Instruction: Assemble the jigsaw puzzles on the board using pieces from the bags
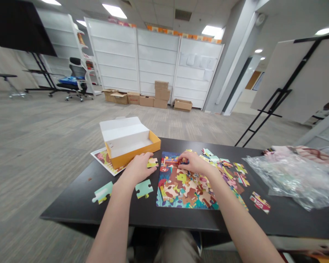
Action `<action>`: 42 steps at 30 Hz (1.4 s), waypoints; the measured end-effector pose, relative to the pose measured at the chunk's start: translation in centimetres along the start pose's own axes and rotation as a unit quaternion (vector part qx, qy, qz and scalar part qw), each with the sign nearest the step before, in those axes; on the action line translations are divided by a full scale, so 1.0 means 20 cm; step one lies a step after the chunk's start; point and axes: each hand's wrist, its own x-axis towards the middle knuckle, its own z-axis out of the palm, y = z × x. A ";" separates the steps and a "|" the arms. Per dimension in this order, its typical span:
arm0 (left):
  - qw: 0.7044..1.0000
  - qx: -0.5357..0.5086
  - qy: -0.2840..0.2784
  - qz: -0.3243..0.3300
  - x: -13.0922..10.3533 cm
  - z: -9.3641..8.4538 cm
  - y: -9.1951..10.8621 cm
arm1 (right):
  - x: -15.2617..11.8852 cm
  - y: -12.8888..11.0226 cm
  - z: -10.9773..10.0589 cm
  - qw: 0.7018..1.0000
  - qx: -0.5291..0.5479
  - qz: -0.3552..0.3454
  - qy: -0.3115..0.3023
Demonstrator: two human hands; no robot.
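Note:
My left hand is at the front of the yellow box, its thumb and fingers closed around a yellow-and-cream puzzle piece by the table surface. Over the upper part of a colourful puzzle board, my right hand has its fingers curled and its thumb bent in, around a small dark-reddish puzzle piece that they partly cover. Many loose pieces are heaped on the board. A mint-green piece and another green-and-yellow piece lie left of it.
The open yellow box rests on a printed picture sheet. More pieces scatter to the right, with a red barn piece nearer me. Clear plastic bags cover the right end of the black table.

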 end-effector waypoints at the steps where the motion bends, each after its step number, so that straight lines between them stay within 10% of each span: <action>1: 1.000 0.008 -0.002 -0.005 0.00 0.00 0.01 | 0.00 -0.01 0.00 1.000 0.000 0.002 -0.004; 20: 0.992 0.096 -0.052 -0.070 0.01 -0.02 0.03 | 0.00 0.11 -0.04 0.996 -0.051 0.056 0.044; 28: 0.991 0.095 -0.068 -0.069 0.01 -0.02 0.02 | -0.17 0.37 -0.36 0.907 -0.066 0.287 0.302; 33: 0.991 0.090 -0.075 -0.061 0.03 -0.01 0.00 | -0.24 0.55 -0.44 0.878 -0.126 0.381 0.263; 42: 0.991 0.088 -0.070 -0.069 0.02 -0.02 0.03 | -0.15 0.51 -0.18 0.904 -0.170 0.378 0.105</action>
